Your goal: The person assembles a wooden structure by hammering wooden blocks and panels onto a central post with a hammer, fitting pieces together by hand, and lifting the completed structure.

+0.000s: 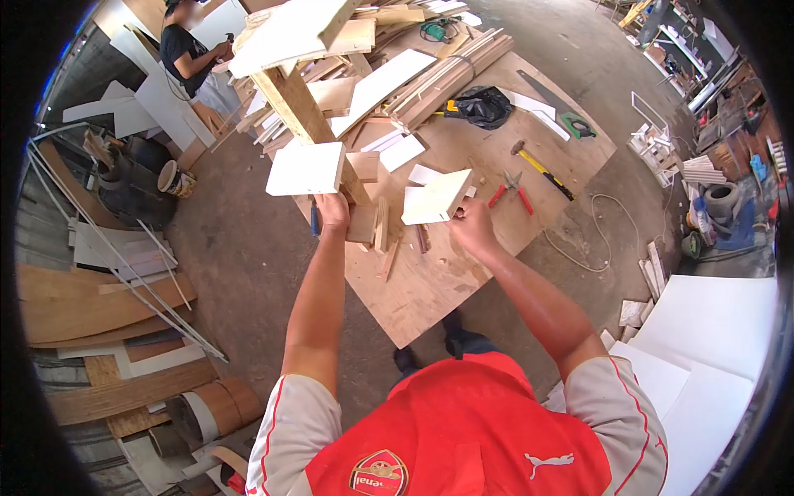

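Note:
My left hand [333, 213] is closed at the near edge of a white board piece [304, 169], which sits against an upright wooden post [294, 103]. A dark blue handle-like object [314, 220] shows beside that hand; I cannot tell whether it is held. My right hand [473, 228] pinches the lower right corner of a second white board piece [434, 198], tilted above the plywood table [413, 306]. Fingers behind both pieces are partly hidden. Close to my right hand lie red-handled pliers [513, 192] and a hammer [543, 171] with a yellow and black handle.
A handsaw [556, 103], a black plastic bag [484, 108] and stacked wood strips [451, 78] lie farther back on the table. Another person [190, 58] stands at the far left. A cable [608, 240] runs on the floor; white panels [703, 331] lean at right.

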The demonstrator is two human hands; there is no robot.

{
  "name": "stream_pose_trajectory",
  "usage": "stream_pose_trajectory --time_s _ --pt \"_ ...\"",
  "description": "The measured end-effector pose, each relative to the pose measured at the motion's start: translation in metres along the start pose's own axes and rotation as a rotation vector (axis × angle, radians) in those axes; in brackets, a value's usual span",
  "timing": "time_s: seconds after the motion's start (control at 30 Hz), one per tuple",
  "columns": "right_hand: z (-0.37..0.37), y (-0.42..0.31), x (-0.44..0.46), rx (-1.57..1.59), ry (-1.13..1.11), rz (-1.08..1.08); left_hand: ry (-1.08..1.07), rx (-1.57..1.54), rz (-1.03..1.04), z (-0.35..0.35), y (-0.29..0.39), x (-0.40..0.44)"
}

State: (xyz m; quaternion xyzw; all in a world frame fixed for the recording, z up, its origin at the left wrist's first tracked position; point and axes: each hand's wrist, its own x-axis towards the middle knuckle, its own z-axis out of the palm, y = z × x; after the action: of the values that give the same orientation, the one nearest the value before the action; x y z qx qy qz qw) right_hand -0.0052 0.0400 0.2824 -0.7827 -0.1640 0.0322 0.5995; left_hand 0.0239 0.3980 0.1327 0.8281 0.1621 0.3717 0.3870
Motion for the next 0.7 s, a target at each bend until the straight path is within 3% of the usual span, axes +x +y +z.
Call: stream_pose_trajectory --time_s 0.03,0.07,0.17,0.2,0.27,0.33,0.4,0.7 --pt "0.002 0.0 0.0 -0.004 -0.003 -0.002 -0.042 0.014 0.067 0.01 -0.027 -0.005" --pt "0.003 -0.001 0.0 -0.007 -0.006 -0.003 -0.139 0.263 0.195 -0.001 -0.024 -0.012" --pt "0.011 0.007 0.0 0.016 -0.013 -0.009 0.155 -0.402 -0.403 -0.022 0.055 -0.012" --pt "0.014 0.01 0.0 0.028 -0.017 -0.012 0.092 -0.409 -0.371 -0.026 0.044 -0.014" --pt "0.019 0.011 -0.002 0.089 -0.013 -0.038 0.007 -0.211 -0.255 -0.042 0.079 -0.02" --pt "0.024 0.015 -0.001 0.091 -0.022 -0.049 0.019 -0.227 -0.239 -0.046 0.105 -0.022" --pt "0.026 0.016 0.0 0.032 -0.04 -0.047 0.122 -0.459 -0.316 -0.045 0.119 -0.019" --pt "0.014 -0.012 -0.008 0.174 -0.084 0.007 0.083 -0.597 -0.467 -0.054 0.115 -0.02"
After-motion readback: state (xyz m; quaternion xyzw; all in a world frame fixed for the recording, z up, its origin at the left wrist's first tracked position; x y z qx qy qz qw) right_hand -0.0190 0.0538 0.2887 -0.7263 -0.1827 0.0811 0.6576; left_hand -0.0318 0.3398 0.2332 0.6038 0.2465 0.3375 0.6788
